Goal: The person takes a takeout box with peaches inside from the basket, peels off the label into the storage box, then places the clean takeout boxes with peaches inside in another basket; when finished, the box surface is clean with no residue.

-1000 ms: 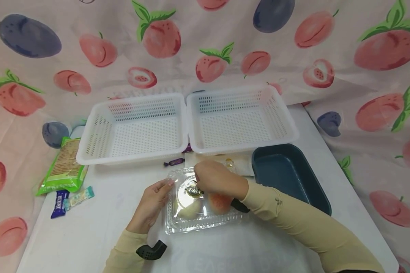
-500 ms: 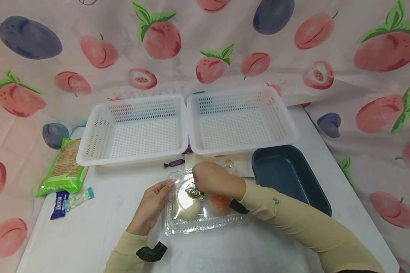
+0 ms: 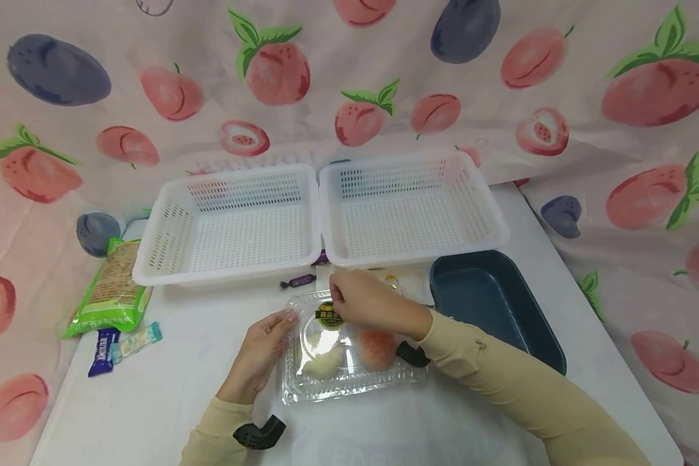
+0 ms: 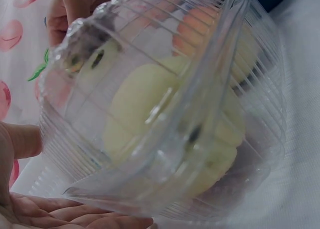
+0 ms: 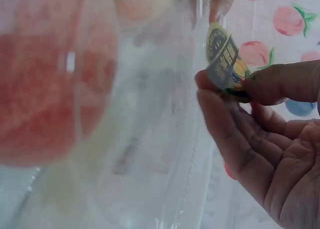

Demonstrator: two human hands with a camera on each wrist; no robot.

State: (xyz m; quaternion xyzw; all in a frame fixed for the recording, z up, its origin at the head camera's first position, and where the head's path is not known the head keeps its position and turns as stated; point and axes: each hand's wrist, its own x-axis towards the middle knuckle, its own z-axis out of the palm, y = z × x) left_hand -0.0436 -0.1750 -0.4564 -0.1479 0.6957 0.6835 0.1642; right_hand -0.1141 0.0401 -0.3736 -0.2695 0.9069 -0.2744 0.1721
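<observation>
A clear plastic clamshell box (image 3: 349, 385) stands on the white table, with a pale yellow-green fruit (image 3: 323, 364) and a reddish fruit (image 3: 377, 349) showing through its lid. My left hand (image 3: 257, 355) holds the box at its left edge; in the left wrist view the thumb (image 4: 25, 141) touches the plastic and the fingers lie underneath. Over the lid, my right hand (image 3: 375, 303) pinches a black-and-gold oval sticker (image 5: 225, 61) between thumb and index finger. The hand covers part of the sticker in the head view. Whether the sticker touches the lid I cannot tell.
Two white perforated baskets (image 3: 233, 275) (image 3: 413, 255) stand behind the box. A dark blue tray (image 3: 492, 304) lies to the right. At left are a green food bag (image 3: 110, 291), a blue-wrapped bar (image 3: 103, 353) and a teal packet (image 3: 136, 342). A purple candy (image 3: 298, 281) lies near the baskets.
The sticker in my right fingers has turned, so its black-and-gold face now shows upward rather than a bright glare. My left hand keeps its place on the box edge.
</observation>
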